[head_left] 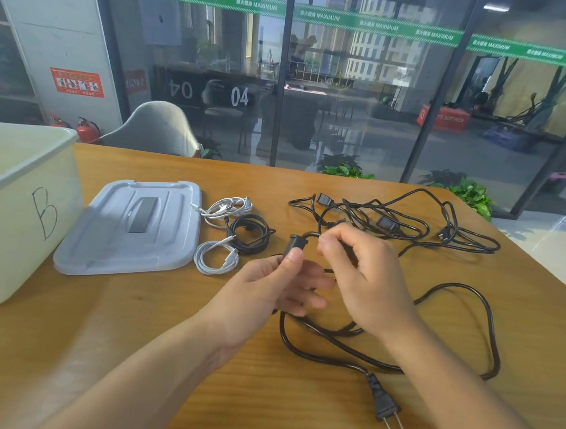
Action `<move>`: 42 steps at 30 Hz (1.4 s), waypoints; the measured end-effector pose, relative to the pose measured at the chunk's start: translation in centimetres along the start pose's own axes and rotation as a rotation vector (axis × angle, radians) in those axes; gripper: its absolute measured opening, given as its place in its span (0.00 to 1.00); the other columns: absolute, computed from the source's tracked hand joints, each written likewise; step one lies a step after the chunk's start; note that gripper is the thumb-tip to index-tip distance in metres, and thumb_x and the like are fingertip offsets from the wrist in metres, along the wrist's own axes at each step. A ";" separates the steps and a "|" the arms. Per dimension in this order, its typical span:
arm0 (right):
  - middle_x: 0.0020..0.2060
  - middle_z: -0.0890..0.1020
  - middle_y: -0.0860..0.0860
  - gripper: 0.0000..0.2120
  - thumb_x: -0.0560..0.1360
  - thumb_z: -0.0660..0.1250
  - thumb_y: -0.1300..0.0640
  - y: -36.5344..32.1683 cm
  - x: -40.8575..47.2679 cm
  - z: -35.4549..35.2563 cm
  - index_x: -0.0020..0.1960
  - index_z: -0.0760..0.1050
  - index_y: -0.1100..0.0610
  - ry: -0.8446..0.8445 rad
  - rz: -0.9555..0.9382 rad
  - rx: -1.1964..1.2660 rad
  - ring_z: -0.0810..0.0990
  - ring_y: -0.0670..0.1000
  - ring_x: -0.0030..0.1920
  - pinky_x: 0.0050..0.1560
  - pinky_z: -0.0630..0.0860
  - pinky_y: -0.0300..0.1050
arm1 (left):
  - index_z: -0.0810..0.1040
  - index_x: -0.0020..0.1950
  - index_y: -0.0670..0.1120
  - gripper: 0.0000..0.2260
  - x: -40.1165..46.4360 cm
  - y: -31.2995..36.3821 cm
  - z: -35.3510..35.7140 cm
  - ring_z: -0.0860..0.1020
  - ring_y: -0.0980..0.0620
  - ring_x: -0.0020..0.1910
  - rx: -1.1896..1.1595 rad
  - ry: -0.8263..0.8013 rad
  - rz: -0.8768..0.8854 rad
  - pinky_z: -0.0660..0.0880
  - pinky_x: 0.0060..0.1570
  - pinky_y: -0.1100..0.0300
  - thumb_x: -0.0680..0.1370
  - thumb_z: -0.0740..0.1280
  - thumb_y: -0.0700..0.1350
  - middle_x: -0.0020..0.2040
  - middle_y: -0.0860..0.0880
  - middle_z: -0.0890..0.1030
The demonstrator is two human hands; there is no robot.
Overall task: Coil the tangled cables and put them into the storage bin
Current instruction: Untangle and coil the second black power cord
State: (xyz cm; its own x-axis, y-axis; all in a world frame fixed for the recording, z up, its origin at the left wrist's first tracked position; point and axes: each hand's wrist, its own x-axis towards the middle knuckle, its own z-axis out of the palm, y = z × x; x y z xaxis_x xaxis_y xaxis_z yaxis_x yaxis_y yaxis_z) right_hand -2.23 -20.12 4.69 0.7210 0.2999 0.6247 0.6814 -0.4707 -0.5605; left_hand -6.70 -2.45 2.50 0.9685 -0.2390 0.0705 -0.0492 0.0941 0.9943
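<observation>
Wooden counter (295,399) fills the lower frame. Nearest: a black two-prong plug (385,404) lying flat, prongs pointing toward the camera-right, at the end of a black power cord (491,329) that loops wide across the counter's right side and runs back under the hands.

Left hand (269,290), palm up, thumb pressing the cord's black connector end (295,245) against the fingers; its grip holds that connector, other fingers loosely extended. Right hand (364,280) just beside it, fingertips pinching the same cord right next to the connector; its grip is narrow, closed on the cord. Both hands are raised slightly over the counter, cord slack trailing below them.

Behind the hands, a tangled pile of black cables (408,223) spreads over the far right of the counter, several connector blocks visible in it, uncoiled.

Left of centre, three already coiled cables sit close together: a white coil (216,256) nearest, a black coil (250,233) touching it behind, another white coil (228,208) farthest.

Just left of those, a grey bin lid (130,227) lies flat on the counter.

Far left, the pale storage bin (17,216), marked with a handwritten B, stands open; its inside is not visible.
</observation>
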 end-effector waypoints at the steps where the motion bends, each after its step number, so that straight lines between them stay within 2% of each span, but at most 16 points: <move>1: 0.31 0.77 0.44 0.14 0.84 0.61 0.50 -0.4 -0.2 0.1 0.43 0.77 0.50 -0.065 0.003 0.049 0.76 0.48 0.34 0.35 0.71 0.43 | 0.82 0.64 0.45 0.24 0.1 -0.3 0.0 0.85 0.47 0.56 -0.006 0.018 0.010 0.79 0.52 0.57 0.84 0.57 0.60 0.58 0.46 0.87; 3: 0.30 0.75 0.43 0.14 0.84 0.57 0.48 -1.0 -0.4 0.0 0.43 0.76 0.49 -0.166 0.022 0.120 0.74 0.47 0.32 0.34 0.69 0.43 | 0.83 0.65 0.47 0.22 0.2 -0.6 -0.1 0.84 0.48 0.60 -0.023 0.048 0.034 0.77 0.60 0.52 0.85 0.56 0.59 0.59 0.46 0.86; 5: 0.29 0.74 0.48 0.15 0.84 0.56 0.46 -1.0 -0.4 -0.2 0.42 0.74 0.48 -0.215 0.020 0.088 0.72 0.49 0.31 0.33 0.70 0.49 | 0.84 0.63 0.49 0.22 0.2 -0.5 -0.1 0.83 0.48 0.63 -0.049 0.063 0.056 0.76 0.65 0.52 0.86 0.55 0.59 0.60 0.46 0.86; 7: 0.29 0.74 0.51 0.16 0.84 0.55 0.45 -0.9 -0.6 -0.3 0.41 0.73 0.47 -0.253 -0.012 -0.001 0.72 0.52 0.31 0.35 0.71 0.56 | 0.84 0.62 0.46 0.24 0.2 -0.4 -0.1 0.82 0.47 0.64 -0.102 0.065 0.070 0.75 0.67 0.53 0.86 0.55 0.60 0.60 0.44 0.86; 9: 0.28 0.73 0.49 0.16 0.86 0.55 0.44 -1.2 -0.9 -0.1 0.42 0.72 0.45 -0.265 -0.047 -0.027 0.72 0.52 0.31 0.33 0.70 0.56 | 0.83 0.62 0.43 0.26 0.2 -0.3 0.0 0.81 0.47 0.66 -0.114 0.057 0.071 0.74 0.70 0.52 0.86 0.55 0.60 0.61 0.44 0.85; 15: 0.27 0.70 0.43 0.15 0.87 0.56 0.43 -1.6 -1.1 0.5 0.42 0.68 0.41 -0.225 -0.086 -0.094 0.71 0.49 0.30 0.31 0.63 0.44 | 0.87 0.58 0.47 0.27 -0.2 0.1 0.6 0.83 0.53 0.61 -0.053 0.054 0.058 0.76 0.61 0.66 0.85 0.53 0.61 0.57 0.49 0.87; 19: 0.27 0.69 0.40 0.14 0.87 0.52 0.44 -2.2 -1.4 0.8 0.46 0.70 0.42 -0.253 -0.136 -0.181 0.73 0.44 0.31 0.32 0.63 0.38 | 0.87 0.55 0.46 0.21 -0.4 0.6 0.7 0.84 0.50 0.59 -0.140 0.088 0.106 0.78 0.58 0.59 0.85 0.58 0.57 0.55 0.44 0.87; 21: 0.28 0.72 0.41 0.16 0.87 0.51 0.44 -2.3 -1.5 0.8 0.45 0.71 0.45 -0.278 -0.137 -0.187 0.74 0.45 0.32 0.32 0.65 0.38 | 0.87 0.54 0.45 0.17 -0.3 1.1 0.4 0.83 0.47 0.59 -0.214 0.127 0.153 0.78 0.59 0.53 0.84 0.61 0.53 0.58 0.42 0.86; 22: 0.29 0.74 0.43 0.18 0.87 0.50 0.44 -2.3 -1.5 0.8 0.43 0.71 0.47 -0.302 -0.126 -0.176 0.75 0.46 0.33 0.33 0.68 0.44 | 0.87 0.52 0.45 0.16 -0.2 1.4 0.1 0.83 0.45 0.58 -0.268 0.150 0.171 0.79 0.57 0.52 0.82 0.63 0.52 0.58 0.41 0.86; 24: 0.29 0.75 0.45 0.19 0.87 0.51 0.45 -2.1 -1.5 0.8 0.41 0.70 0.47 -0.346 -0.113 -0.148 0.75 0.49 0.33 0.35 0.69 0.49 | 0.84 0.51 0.43 0.14 -0.2 1.8 -0.4 0.84 0.44 0.60 -0.363 0.189 0.195 0.82 0.54 0.56 0.82 0.64 0.52 0.58 0.39 0.86; 26: 0.28 0.71 0.43 0.18 0.87 0.52 0.47 -2.0 -1.6 0.9 0.41 0.70 0.46 -0.349 -0.123 -0.158 0.72 0.49 0.32 0.33 0.67 0.45 | 0.83 0.51 0.42 0.15 -0.2 2.0 -0.8 0.83 0.42 0.62 -0.389 0.202 0.198 0.81 0.57 0.56 0.82 0.63 0.52 0.58 0.38 0.86; 29: 0.28 0.71 0.42 0.16 0.87 0.52 0.46 -1.9 -1.7 1.2 0.42 0.69 0.45 -0.377 -0.129 -0.180 0.72 0.49 0.32 0.33 0.66 0.45 | 0.86 0.52 0.45 0.21 -0.4 1.7 -0.5 0.83 0.43 0.61 -0.261 0.173 0.147 0.78 0.60 0.50 0.83 0.59 0.57 0.58 0.41 0.86; 32: 0.32 0.77 0.44 0.17 0.87 0.52 0.46 -1.6 -1.7 1.0 0.48 0.76 0.48 -0.413 -0.106 -0.145 0.74 0.48 0.33 0.36 0.72 0.49 | 0.88 0.56 0.48 0.25 -0.5 1.3 -0.1 0.83 0.47 0.60 -0.086 0.087 0.096 0.78 0.60 0.55 0.85 0.56 0.61 0.58 0.45 0.87; 36: 0.34 0.78 0.44 0.19 0.87 0.54 0.43 -1.7 -1.8 1.0 0.50 0.80 0.49 -0.404 -0.132 -0.181 0.75 0.48 0.34 0.37 0.74 0.51 | 0.89 0.50 0.47 0.24 -0.7 1.3 0.5 0.83 0.47 0.62 -0.178 0.061 0.093 0.80 0.60 0.58 0.85 0.57 0.58 0.59 0.44 0.86; 39: 0.31 0.73 0.43 0.18 0.85 0.53 0.41 -1.9 -1.6 1.2 0.41 0.71 0.45 -0.401 -0.117 -0.138 0.73 0.48 0.34 0.37 0.72 0.50 | 0.84 0.40 0.47 0.21 -0.6 1.8 0.3 0.85 0.43 0.57 -0.373 0.114 0.123 0.81 0.52 0.58 0.84 0.60 0.55 0.52 0.38 0.87; 42: 0.31 0.74 0.45 0.18 0.88 0.53 0.46 -1.5 -1.3 0.7 0.41 0.71 0.43 -0.459 -0.052 0.014 0.73 0.48 0.34 0.37 0.67 0.41 | 0.79 0.36 0.49 0.19 -0.4 2.3 -1.0 0.84 0.45 0.41 -0.461 0.169 0.164 0.82 0.46 0.55 0.83 0.62 0.56 0.35 0.45 0.81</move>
State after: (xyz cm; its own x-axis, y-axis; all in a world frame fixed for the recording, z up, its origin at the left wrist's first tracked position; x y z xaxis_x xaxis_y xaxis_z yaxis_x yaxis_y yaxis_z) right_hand -4.04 -19.18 4.32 0.6647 0.6609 0.3484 0.7175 -0.4348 -0.5442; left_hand -6.97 -1.15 4.73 0.9849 -0.0292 0.1704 -0.1276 0.5424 0.8304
